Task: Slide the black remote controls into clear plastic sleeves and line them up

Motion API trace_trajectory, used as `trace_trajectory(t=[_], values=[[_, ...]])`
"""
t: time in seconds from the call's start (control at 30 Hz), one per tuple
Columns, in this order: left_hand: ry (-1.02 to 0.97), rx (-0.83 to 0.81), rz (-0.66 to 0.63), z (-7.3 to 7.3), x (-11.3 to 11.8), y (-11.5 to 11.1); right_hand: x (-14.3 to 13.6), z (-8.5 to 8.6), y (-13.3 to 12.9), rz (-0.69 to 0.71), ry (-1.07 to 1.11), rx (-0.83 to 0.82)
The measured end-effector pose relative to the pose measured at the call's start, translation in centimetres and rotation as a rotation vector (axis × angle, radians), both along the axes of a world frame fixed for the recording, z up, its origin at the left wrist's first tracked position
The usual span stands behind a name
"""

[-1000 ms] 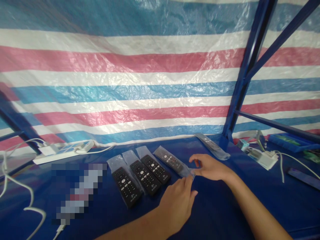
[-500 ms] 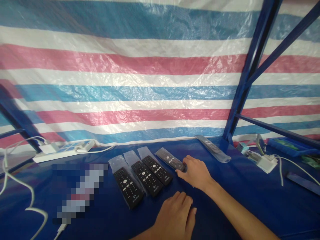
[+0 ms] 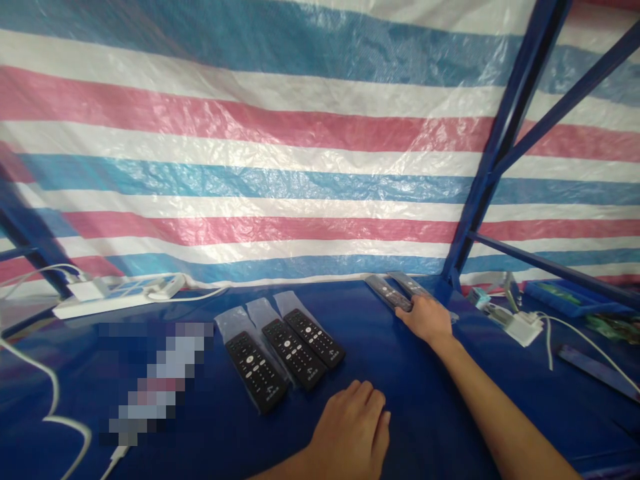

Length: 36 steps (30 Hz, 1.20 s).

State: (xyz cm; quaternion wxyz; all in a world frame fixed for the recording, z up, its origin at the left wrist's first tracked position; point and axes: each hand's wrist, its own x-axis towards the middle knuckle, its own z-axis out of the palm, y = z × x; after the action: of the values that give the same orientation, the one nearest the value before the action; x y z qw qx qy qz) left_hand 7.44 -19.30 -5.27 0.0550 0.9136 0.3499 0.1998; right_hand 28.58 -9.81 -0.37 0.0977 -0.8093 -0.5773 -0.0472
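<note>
Right hand clamped on the near end of a bagged remote — back right of the tabletop, just beside a second bagged remote! Left hand sits nearer, fingers curled — whether closed, I can't tell; three sleeved remotes lie beyond, leftward.

Glossy blue tabletop. On it, row of three black remotes in clear sleeves. Left of row: pixelated-out item, white cable. Back left of row: white power strip. Back right of row: two bagged remotes, side by side. Well right of row: white adapter, dark flat bar.
</note>
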Motion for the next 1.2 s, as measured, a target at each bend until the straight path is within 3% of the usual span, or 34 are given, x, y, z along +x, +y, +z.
trace_trajectory(t=[0.3,0.4,0.53,0.63,0.73,0.87,1.2], values=[[0.015,-0.013,0.001,-0.1,0.0,-0.1,0.9,-0.2,0.4,-0.059,-0.013,0.011],[0.062,0.028,0.013,0.4,-0.2,0.0,0.2,0.0,0.0,-0.044,-0.107,0.107],[0.167,0.083,0.178,2.2,-1.9,0.9,-2.8,0.3,-1.0,0.178,-0.014,0.213],[0.222,0.079,0.363,3.5,-3.7,1.8,-6.0,0.6,-2.1,0.479,0.147,0.086],[0.250,0.035,0.442,4.2,-5.2,2.2,-8.6,0.9,-3.1,0.640,0.196,-0.075],[0.248,-0.040,0.471,4.6,-6.1,2.2,-10.1,1.0,-3.7,0.683,0.162,-0.155],[0.248,-0.114,0.456,4.5,-5.9,1.8,-11.8,1.0,-4.0,0.649,0.039,-0.152]])
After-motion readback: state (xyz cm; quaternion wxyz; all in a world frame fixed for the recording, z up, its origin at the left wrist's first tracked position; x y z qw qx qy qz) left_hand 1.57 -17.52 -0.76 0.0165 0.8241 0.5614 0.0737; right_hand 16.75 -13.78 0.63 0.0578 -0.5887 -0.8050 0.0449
